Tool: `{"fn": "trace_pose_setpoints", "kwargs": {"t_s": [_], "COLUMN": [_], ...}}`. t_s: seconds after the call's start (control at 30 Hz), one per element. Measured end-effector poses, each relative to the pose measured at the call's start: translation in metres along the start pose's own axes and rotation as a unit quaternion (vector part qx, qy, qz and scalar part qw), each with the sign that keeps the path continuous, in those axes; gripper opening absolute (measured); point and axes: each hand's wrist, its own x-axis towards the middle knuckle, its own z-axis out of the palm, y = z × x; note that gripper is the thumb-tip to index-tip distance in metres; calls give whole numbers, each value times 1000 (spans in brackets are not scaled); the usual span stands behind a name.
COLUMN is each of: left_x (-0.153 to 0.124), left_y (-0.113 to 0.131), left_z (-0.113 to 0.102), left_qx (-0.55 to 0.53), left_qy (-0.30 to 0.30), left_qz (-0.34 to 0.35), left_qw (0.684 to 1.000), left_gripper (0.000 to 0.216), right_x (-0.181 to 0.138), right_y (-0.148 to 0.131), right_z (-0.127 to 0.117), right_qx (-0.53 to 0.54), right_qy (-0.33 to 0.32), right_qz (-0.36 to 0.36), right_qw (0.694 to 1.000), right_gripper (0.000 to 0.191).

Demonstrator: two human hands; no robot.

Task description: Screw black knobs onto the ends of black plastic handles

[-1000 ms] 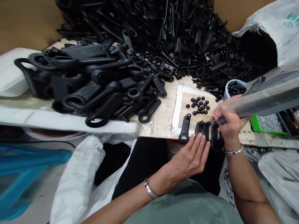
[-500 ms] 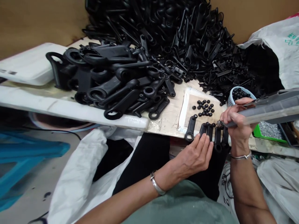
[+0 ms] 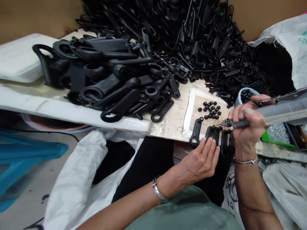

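My right hand [image 3: 249, 123] is wrapped around a grey electric screwdriver [image 3: 283, 110]. Its tip points left, just above the knob ends of a row of black plastic crank handles [image 3: 224, 139] at the table's front edge. My left hand [image 3: 203, 156] is closed, fingers pressed together on the lower ends of two crank handles in that row; its thumb is hidden. One more crank handle [image 3: 196, 131] lies apart to the left. Loose round black knobs [image 3: 212, 110] are scattered on a white-edged board [image 3: 188, 111] behind the row.
Black plastic parts [image 3: 115, 76] are heaped across the left and back of the table. On the right stand a light blue basket [image 3: 238, 100] of knobs and a green tray [image 3: 265, 137] of small screws. A white lidded box [image 3: 26, 57] lies far left.
The screwdriver's tip has lifted slightly off the row and shifted a little left, with my right hand. My left hand stays on the crank handles. The view has tilted slightly.
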Motion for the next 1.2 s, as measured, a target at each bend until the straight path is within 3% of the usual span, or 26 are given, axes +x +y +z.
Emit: {"fn": "trace_pose_setpoints", "kwargs": {"t_s": [0.33,0.6,0.93,1.07,1.2], "left_x": [0,1,1,1,2], "left_y": [0,1,1,0,2], "left_z": [-1,0,0,-2,0], "left_qx": [-4,-2,-14,-8,-1], "left_qy": [7,12,0,-5,-5], "left_qz": [-6,-10,-7,-3,-5], "left_qw": [1000,1000,1000,1000,1000], "left_gripper": [31,32,34,34,34], "right_x": [-4,-7,-7,-10,-11], "right_y": [1,2,11,11,9], "right_z": [-4,0,5,9,15], "right_qx": [10,-12,-29,-41,-5], "right_qy": [-24,1,-30,-41,-43], "right_qz": [30,18,27,51,33], "right_qw": [999,1000,999,997,998], "right_gripper": [24,23,21,31,24]}}
